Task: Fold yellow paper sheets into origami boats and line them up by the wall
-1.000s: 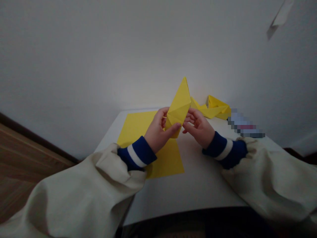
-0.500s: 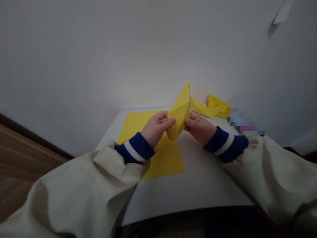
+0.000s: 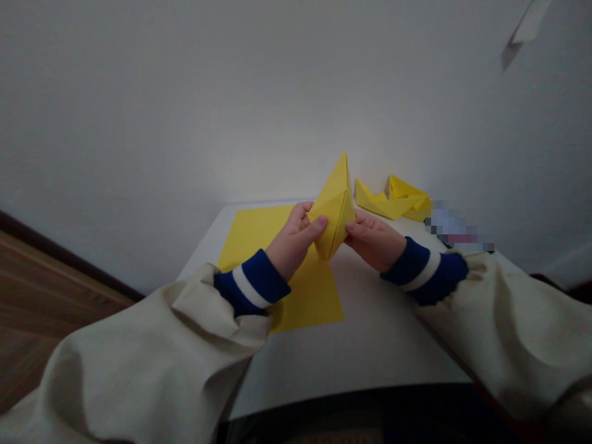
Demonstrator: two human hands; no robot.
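Observation:
Between my hands, raised over the table, is a folded yellow paper boat (image 3: 333, 206), its pointed tip upward. My left hand (image 3: 295, 237) pinches its left side, thumb on the near face and fingers behind. At the lower right edge, my right hand (image 3: 374, 239) grips it between thumb and fingers. A flat yellow paper sheet (image 3: 308, 302) lies beneath, partly covered by my left hand and sleeve. Beyond my right hand, folded yellow paper boats (image 3: 393, 203) rest near the wall; they overlap, so their number is unclear.
The white table (image 3: 370, 345) stands against a grey wall (image 3: 277, 92). A pixelated, blurred item (image 3: 456, 228) lies at the table's right side. Brown wood (image 3: 55, 308) shows at the left. A pale tab (image 3: 531, 24) sticks out from the wall at upper right.
The held paper has turned and shifted slightly left. Its lower end now looks pointed with a crease down the middle, where it was rounded before. Both hands keep their hold.

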